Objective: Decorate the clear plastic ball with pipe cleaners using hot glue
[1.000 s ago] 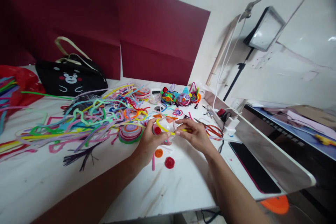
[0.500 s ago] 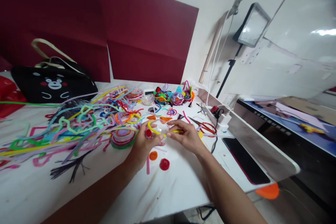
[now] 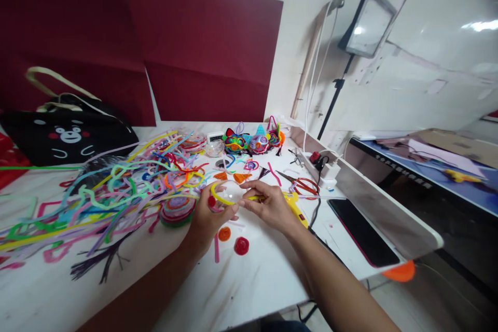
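A clear plastic ball (image 3: pixel 232 193) is gripped from the left by my left hand (image 3: pixel 206 218), fingers curled round its side. Across the ball's near face curves a yellow pipe cleaner (image 3: pixel 218 197). My right hand (image 3: pixel 268 205) pinches that pipe cleaner between thumb and fingertips at the ball's right side. A small red coil (image 3: pixel 211 201) shows on the ball's left, by my left fingers. On the table below the hands lie an orange coil (image 3: pixel 224 234), a red coil (image 3: pixel 241 246) and a short pink strip (image 3: pixel 217 249).
Tangled pipe cleaners (image 3: pixel 128 181) spread over the left, before a black bag (image 3: pixel 66 135). Finished colourful balls (image 3: pixel 259 142) stand at the back. Scissors (image 3: pixel 305 184), a yellow glue gun (image 3: pixel 294 208), a power strip (image 3: pixel 321 166) and a phone (image 3: pixel 362 232) lie to the right.
The view has shifted slightly, and more of the yellow glue gun shows beside my right wrist. Both hands keep their hold on the ball and the yellow pipe cleaner.
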A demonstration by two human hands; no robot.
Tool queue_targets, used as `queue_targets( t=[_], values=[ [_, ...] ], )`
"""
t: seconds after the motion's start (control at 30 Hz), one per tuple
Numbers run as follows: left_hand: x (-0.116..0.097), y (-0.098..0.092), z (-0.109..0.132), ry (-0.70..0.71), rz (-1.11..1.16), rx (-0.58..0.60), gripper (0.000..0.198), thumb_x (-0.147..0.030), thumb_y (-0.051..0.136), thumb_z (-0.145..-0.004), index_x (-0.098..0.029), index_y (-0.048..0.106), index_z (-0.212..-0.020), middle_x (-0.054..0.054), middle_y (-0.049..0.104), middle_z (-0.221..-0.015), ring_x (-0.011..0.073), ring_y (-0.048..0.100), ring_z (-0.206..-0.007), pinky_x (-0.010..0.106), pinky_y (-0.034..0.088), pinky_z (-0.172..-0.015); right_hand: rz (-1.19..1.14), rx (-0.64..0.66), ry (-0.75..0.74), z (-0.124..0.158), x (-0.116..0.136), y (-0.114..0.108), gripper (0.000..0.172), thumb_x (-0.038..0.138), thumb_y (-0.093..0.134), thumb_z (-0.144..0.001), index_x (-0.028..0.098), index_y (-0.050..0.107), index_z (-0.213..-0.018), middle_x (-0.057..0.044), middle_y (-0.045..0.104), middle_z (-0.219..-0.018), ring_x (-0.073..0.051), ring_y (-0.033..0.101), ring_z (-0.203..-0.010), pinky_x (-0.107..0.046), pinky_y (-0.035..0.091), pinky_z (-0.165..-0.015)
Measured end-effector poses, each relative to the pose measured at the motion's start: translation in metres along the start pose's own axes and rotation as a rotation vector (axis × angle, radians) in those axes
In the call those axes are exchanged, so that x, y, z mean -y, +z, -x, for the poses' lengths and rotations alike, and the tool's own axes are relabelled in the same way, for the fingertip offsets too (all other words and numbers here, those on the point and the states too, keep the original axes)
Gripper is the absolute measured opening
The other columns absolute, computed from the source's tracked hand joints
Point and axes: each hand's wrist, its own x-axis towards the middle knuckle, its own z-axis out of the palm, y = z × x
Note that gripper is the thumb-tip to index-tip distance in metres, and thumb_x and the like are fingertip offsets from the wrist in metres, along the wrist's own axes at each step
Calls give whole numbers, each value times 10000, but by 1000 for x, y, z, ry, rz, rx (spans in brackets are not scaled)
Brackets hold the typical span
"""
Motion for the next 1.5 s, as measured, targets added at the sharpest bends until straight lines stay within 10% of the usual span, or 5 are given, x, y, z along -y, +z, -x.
queue_targets(
  t=[1.5],
  values=[
    [-3,-2,-1,-48,78,66,546,-323,791,-633,-169,582,-1114,23,625,-936,138,594,-706,291,574,-615,311,-41,-282,0,7,-3,98,255,589,-919,206,653,-974,-77,606,-1056,-160,612,-912,-272,505,-745]
  ],
)
